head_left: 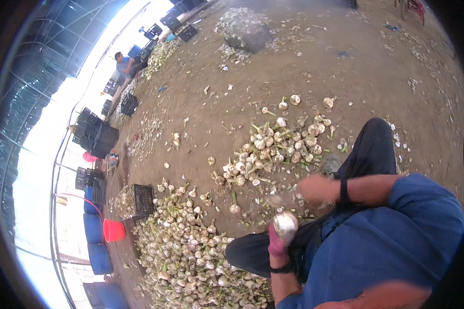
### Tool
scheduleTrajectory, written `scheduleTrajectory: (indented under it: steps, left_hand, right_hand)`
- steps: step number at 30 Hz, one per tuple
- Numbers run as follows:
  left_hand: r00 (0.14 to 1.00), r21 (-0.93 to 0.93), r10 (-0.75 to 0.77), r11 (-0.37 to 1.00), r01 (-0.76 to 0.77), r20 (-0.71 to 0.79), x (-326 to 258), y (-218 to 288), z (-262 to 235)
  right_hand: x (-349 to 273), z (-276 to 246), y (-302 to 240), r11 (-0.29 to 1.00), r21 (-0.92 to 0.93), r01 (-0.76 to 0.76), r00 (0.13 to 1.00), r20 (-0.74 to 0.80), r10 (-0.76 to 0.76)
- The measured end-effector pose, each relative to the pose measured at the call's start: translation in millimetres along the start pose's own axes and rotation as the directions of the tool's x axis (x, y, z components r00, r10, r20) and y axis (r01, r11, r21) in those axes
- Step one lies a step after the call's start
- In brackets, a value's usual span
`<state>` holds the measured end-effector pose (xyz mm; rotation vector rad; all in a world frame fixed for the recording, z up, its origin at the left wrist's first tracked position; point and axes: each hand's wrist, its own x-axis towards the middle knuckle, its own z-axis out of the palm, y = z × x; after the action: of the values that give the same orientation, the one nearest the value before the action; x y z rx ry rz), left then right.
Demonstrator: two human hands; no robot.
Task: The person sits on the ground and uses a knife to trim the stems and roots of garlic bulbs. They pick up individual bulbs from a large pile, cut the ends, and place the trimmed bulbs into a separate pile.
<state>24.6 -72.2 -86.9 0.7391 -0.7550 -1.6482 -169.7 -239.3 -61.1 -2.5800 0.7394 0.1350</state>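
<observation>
My left hand [278, 243], in a pink glove, is closed around a whitish garlic bulb [285, 224] in front of my lap. Just beyond it, my bare right hand [318, 188] is smeared by motion. A pale blurred streak runs from it toward the bulb, and I cannot make out what it holds. A small heap of garlic bulbs with cut stems [281, 147] lies on the ground past my feet. Beside my left knee spreads a much larger garlic pile [191, 247].
A black crate [143, 201] stands at the far edge of the large pile, near a red bucket [114, 230] and blue barrels [94, 228]. Stacked black crates [95, 133] line the left side. Another person [126, 65] sits farther off. A whitish heap [242, 26] lies ahead.
</observation>
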Motion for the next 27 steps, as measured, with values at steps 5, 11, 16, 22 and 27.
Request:
scheduleTrajectory:
  steps: [5,11,16,22,27]
  left_hand:
    - [0.961,0.314,0.208,0.939,-0.144,-0.183,16.0,43.3,40.5]
    - [0.944,0.391,0.097,0.92,0.036,-0.316,16.6,17.5,10.0]
    - [0.955,0.78,0.243,0.626,-0.02,-0.171,40.3,27.0,45.4]
    - [0.952,0.334,0.146,0.941,-0.05,-0.268,36.9,26.5,48.7]
    - [0.963,-0.485,-0.191,0.871,0.076,-0.192,31.3,10.5,11.7]
  right_hand:
    - [-28.5,0.6,82.6,0.927,0.15,-0.342,0.924,-0.126,0.361]
    - [-20.4,-28.7,13.2,0.746,0.65,-0.143,0.957,-0.1,0.271]
    - [-25.0,-47.5,-37.6,0.447,0.89,-0.087,0.993,0.039,0.115]
    - [-23.3,-44.9,-27.8,0.765,0.634,0.119,0.961,-0.267,0.072]
    - [-22.8,-38.9,-41.7,0.869,0.266,0.417,0.87,-0.394,-0.297]
